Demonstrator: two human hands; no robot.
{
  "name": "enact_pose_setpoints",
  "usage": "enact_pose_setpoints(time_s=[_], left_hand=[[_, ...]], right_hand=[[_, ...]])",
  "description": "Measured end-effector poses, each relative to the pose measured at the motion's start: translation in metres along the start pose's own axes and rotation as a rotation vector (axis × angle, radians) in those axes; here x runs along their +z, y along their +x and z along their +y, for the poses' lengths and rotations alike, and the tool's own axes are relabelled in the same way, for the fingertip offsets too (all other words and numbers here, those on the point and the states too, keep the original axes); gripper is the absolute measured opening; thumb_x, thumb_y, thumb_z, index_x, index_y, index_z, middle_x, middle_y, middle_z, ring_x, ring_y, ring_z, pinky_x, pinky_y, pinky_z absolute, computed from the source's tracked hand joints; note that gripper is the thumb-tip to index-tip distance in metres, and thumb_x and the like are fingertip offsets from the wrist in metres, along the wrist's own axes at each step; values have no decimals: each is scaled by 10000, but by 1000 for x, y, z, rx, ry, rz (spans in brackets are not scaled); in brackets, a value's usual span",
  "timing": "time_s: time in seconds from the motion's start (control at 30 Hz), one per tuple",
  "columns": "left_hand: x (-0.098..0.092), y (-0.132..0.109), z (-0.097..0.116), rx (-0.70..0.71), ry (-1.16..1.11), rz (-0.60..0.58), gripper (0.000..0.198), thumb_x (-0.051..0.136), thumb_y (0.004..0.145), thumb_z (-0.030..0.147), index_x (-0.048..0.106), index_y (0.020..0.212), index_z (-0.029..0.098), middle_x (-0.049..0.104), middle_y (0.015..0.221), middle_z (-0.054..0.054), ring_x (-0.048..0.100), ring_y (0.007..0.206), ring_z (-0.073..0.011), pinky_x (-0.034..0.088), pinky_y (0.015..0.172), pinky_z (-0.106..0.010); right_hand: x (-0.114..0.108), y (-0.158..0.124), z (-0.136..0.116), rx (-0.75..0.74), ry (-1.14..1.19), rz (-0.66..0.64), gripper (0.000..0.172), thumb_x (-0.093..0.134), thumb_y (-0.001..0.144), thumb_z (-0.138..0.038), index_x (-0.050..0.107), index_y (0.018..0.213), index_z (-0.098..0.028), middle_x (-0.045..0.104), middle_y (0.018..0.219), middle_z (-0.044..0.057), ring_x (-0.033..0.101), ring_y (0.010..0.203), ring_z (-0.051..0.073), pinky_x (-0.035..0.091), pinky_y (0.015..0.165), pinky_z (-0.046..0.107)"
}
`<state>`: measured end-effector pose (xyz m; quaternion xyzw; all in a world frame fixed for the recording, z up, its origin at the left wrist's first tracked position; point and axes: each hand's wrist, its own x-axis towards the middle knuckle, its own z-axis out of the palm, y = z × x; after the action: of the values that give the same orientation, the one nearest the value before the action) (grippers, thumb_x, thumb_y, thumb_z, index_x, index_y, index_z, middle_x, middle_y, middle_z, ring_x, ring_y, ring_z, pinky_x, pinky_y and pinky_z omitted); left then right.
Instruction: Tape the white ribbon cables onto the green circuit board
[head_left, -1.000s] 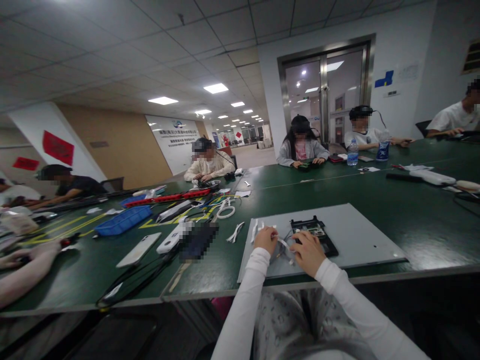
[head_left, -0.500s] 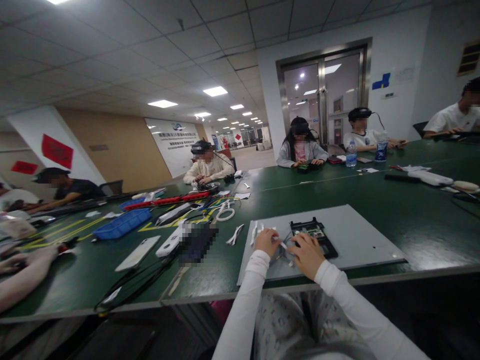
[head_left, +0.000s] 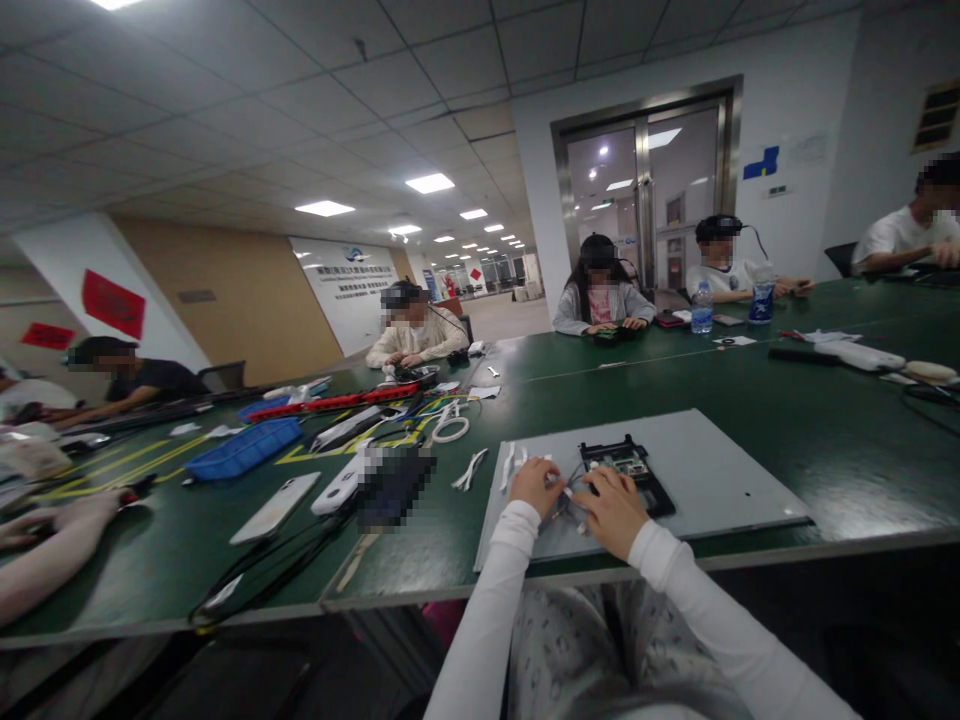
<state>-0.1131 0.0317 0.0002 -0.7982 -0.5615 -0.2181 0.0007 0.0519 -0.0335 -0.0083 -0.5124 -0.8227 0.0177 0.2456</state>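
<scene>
My left hand (head_left: 534, 484) and my right hand (head_left: 616, 510) rest close together on a grey mat (head_left: 712, 470) at the near edge of the green table. Both have their fingers curled in a pinch around a small white strip or bundle of thin wires (head_left: 567, 495) held between them. What exactly it is I cannot make out. A black opened device with a circuit board inside (head_left: 626, 465) lies on the mat just beyond my right hand. A few white strips (head_left: 511, 462) lie at the mat's left edge.
Left of the mat lie white cable pieces (head_left: 470, 467), a phone (head_left: 275, 507), a blue tray (head_left: 244, 447) and a red power strip (head_left: 334, 401). Several people sit working around the table. Two water bottles (head_left: 702, 306) stand at the far side. Another person's arm (head_left: 45, 560) lies at left.
My hands have drawn slightly closer together and shifted a little up the mat. The view has tilted slightly. Nothing else on the table has moved.
</scene>
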Motion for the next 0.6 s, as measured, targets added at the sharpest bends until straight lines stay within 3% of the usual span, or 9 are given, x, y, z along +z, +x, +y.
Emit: enact_pose_setpoints(time_s=[0.27, 0.6], left_hand=[[-1, 0, 1, -85, 15, -30, 124, 566, 690, 276, 574, 795, 210, 545, 903, -13, 481, 924, -169, 367, 788, -304], [0, 3, -2, -108, 55, -38, 115, 504, 717, 172, 589, 790, 198, 561, 903, -29, 490, 905, -162, 366, 787, -290]], right_hand=[[0, 0, 0, 9, 8, -10, 280, 464, 722, -209, 586, 962, -290, 436, 1140, 18, 231, 1128, 215, 194, 871, 366], [2, 0, 3, 14, 69, 58, 167, 472, 699, -173, 623, 746, -227, 482, 1091, 10, 295, 1087, 184, 223, 857, 337]])
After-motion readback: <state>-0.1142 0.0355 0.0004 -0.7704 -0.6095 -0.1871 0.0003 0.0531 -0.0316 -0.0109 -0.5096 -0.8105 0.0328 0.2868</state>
